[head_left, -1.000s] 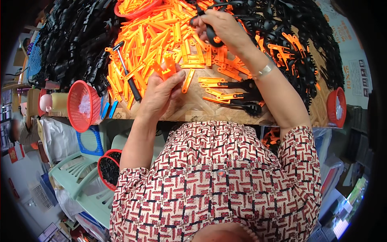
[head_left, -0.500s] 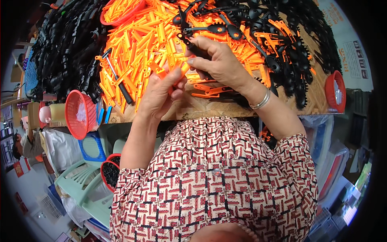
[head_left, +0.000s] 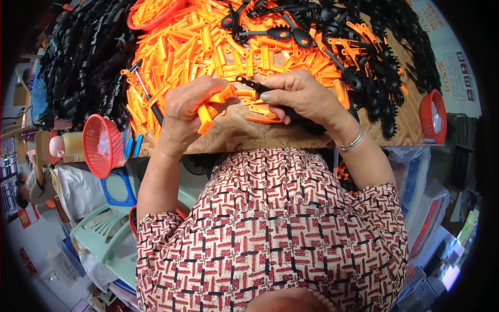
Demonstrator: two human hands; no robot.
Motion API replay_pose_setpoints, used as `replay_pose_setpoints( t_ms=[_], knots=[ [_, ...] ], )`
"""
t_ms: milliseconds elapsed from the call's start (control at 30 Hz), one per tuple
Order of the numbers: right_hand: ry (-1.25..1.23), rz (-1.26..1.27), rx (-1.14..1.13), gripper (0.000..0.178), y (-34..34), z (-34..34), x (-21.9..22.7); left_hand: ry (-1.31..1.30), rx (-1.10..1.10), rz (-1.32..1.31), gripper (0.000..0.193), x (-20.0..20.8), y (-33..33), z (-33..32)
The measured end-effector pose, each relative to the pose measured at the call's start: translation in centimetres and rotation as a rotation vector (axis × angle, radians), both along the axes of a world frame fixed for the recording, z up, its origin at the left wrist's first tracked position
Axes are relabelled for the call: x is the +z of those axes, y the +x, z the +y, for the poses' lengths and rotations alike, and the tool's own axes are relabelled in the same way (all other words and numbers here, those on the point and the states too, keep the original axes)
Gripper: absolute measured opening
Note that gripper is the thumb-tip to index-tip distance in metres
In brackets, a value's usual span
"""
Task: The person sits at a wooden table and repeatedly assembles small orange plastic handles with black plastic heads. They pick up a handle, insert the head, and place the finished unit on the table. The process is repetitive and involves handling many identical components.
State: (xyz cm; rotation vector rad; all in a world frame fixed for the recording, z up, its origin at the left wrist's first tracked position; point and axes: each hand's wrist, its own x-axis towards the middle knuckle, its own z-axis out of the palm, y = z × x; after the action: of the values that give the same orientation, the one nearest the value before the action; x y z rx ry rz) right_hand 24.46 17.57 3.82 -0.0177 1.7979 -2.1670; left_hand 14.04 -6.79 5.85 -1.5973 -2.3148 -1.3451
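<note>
My left hand is closed around several orange plastic handle pieces, which stick out past the fingers at different angles. In my right hand is a black plastic utensil, pinched between thumb and fingers. Its narrow end with holes points left, close to the orange pieces; whether they touch I cannot tell. The utensil's other end is hidden under the hand. Just beyond both hands spreads a big heap of loose orange handle pieces. Below the black end, a few orange pieces lie near the table's front edge.
Black toothed spoons pile up at the back and right, some fitted with orange handles. A hammer lies on the heap. Black parts fill the left side. Red baskets stand at the left and right edges.
My left hand has shifted left and turned palm down with its orange pieces. My right hand has moved right and lower, and the black utensil's end now points left.
</note>
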Motion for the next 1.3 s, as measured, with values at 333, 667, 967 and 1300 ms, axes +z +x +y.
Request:
replay_pose_setpoints(
  t_ms=[333, 667, 967, 1300],
  knots=[
    [0.207, -0.003, 0.034, 0.025, 0.4, -0.3, 1.2, -0.123, -0.01, 0.223, 0.031, 0.7, -0.2, -0.4],
    [0.369, 0.126, 0.074, 0.016, 0.3, -0.2, 0.1, -0.096, -0.06, 0.374, 0.037, 0.9, 0.0, -0.1],
    [0.675, 0.653, -0.014, 0.012, 1.2, -0.8, -1.5, -0.169, 0.008, 0.275, 0.035, 1.0, 1.9, 0.7],
    [1.155, 0.859, -0.107, 0.006, 4.6, 0.6, -0.1, 0.011, -0.019, -0.074, 0.029, -1.8, 3.2, 2.2]
  ],
)
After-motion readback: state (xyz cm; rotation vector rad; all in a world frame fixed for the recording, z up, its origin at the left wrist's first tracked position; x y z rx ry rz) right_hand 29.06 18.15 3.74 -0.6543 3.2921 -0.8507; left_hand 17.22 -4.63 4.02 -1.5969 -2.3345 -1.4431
